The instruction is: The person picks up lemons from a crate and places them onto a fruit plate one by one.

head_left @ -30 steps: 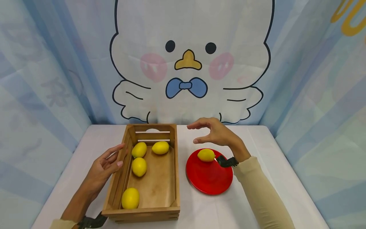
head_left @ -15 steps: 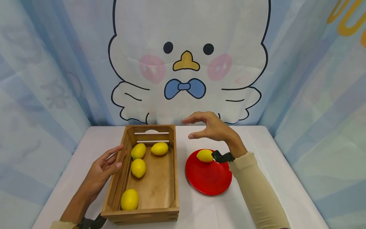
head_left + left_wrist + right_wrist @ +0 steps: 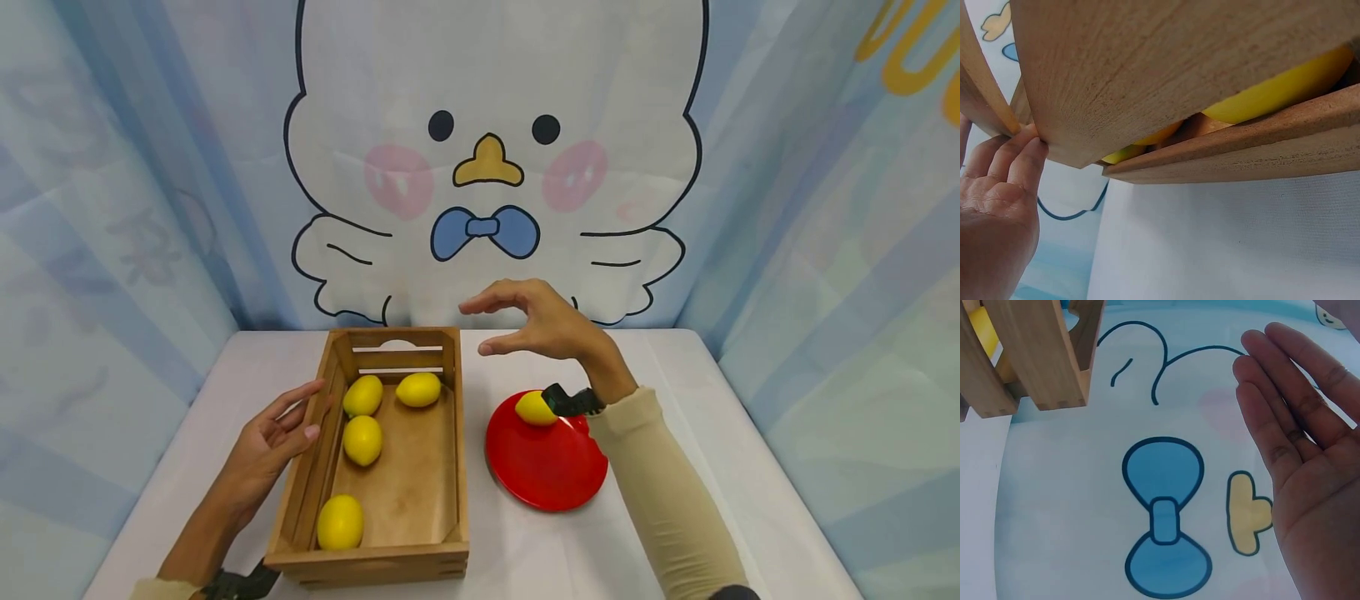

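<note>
Beige cloth shows at the near left, where we see the edge of the left sleeve point(image 3: 167, 590) and a black wrist strap point(image 3: 242, 582). Beyond them our left hand point(image 3: 262, 444) holds the left side of the wooden crate point(image 3: 408, 500): thumb at the top rail, fingertips tucked in at the slats, as the left wrist view shows.

Inside the crate we count four lemons. The near lemon point(image 3: 341, 522) sits in the near left corner, well apart from the others. Farther back along the left side, the middle lemon point(image 3: 363, 441) and the far left lemon point(image 3: 363, 395) lie close together and appear to touch. The far right lemon point(image 3: 418, 389) lies on its side toward the far right corner.

To the right of the crate, our right hand point(image 3: 543, 321) is raised over the far part of the desk point(image 3: 525, 550), thumb and fingers spread apart with nothing between them, fingertips toward the crate.

Nearer than the hand, the red plate point(image 3: 547, 479) rests on the white cloth, and the plate's lemon point(image 3: 531, 408) lies at its far side, partly hidden by a dark strap point(image 3: 572, 402) on our right wrist. Farthest right, we see the right sleeve point(image 3: 663, 487), also beige.
</note>
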{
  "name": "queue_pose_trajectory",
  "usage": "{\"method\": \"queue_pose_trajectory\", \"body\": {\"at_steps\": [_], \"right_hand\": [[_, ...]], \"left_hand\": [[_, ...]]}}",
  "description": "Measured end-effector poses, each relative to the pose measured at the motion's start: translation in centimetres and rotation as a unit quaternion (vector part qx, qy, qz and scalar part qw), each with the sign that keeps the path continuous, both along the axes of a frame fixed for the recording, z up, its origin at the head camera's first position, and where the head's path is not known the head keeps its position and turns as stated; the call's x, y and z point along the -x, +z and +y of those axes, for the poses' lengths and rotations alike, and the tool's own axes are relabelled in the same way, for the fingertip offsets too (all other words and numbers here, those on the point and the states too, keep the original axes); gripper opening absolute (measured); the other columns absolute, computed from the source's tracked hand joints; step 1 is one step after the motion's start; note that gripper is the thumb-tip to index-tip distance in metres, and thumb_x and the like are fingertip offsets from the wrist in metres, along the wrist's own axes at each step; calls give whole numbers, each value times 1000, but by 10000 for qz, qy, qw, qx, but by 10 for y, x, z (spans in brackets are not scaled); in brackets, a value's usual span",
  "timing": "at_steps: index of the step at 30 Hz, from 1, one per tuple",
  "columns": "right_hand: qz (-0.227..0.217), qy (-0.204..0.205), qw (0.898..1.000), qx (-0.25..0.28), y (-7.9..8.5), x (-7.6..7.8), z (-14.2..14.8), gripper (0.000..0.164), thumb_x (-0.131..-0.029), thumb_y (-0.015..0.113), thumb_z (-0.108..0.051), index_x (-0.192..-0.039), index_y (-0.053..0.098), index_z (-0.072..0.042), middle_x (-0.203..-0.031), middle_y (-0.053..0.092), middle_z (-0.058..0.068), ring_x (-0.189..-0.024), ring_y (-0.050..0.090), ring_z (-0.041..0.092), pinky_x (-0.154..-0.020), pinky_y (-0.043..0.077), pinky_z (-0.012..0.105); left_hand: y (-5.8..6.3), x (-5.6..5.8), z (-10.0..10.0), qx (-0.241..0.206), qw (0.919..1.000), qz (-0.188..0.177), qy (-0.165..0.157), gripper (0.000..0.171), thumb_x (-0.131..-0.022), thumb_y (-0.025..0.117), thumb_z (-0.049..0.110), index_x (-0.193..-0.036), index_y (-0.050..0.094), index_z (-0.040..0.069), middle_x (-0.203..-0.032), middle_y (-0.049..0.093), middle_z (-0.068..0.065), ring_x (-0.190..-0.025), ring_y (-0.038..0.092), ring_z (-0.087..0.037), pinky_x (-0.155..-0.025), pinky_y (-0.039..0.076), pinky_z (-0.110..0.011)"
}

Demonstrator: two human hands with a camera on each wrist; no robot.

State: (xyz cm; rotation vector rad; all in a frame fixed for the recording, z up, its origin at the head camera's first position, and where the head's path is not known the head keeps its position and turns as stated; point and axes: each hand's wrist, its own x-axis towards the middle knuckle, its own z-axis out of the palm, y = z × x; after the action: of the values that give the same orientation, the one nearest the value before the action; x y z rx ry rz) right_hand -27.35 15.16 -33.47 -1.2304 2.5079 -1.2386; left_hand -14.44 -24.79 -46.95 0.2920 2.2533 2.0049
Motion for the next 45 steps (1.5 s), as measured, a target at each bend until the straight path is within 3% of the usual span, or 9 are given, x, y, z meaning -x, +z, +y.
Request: {"method": "queue_pose_trajectory", "body": {"at_steps": [10, 25, 34, 45], "right_hand": [[219, 89, 9997, -66, 5, 3, -9, 53, -86, 90, -22, -135, 73, -13, -136, 73, 0, -124, 66, 18, -119, 47, 48], [324, 270, 9991, 34, 16, 3, -22, 51, -86, 90, -17, -134, 73, -13, -134, 73, 2, -124, 65, 22, -116, 49, 46], [486, 604, 9967, 221, 21, 4, -33, 52, -86, 91, -17, -133, 73, -10, -135, 73, 4, -125, 67, 20, -116, 50, 40], [388, 771, 9957, 343, 19, 7, -53, 53, -85, 91, -15, -134, 72, -8, -134, 75, 8, -125, 68, 15, -115, 50, 36]], "left_hand": [[-2, 1, -1, -123, 9999, 50, -22, 60, -110, 57, 13, -167, 35, 16, -178, 19, -19, -139, 47, 13, -105, 45, -8], [-6, 3, -1, -97, 10000, -25, -3, 60, -111, 57, 14, -167, 34, 16, -175, 24, -25, -139, 47, 13, -104, 47, -10], [-6, 3, -2, -126, 9999, -24, -10, 61, -111, 57, 14, -167, 34, 15, -173, 26, -26, -139, 50, 9, -104, 49, -11], [-2, 2, -1, -2, 10000, -44, 42, 60, -111, 58, 17, -167, 35, 17, -175, 24, -23, -138, 46, 14, -104, 47, -9]]}}
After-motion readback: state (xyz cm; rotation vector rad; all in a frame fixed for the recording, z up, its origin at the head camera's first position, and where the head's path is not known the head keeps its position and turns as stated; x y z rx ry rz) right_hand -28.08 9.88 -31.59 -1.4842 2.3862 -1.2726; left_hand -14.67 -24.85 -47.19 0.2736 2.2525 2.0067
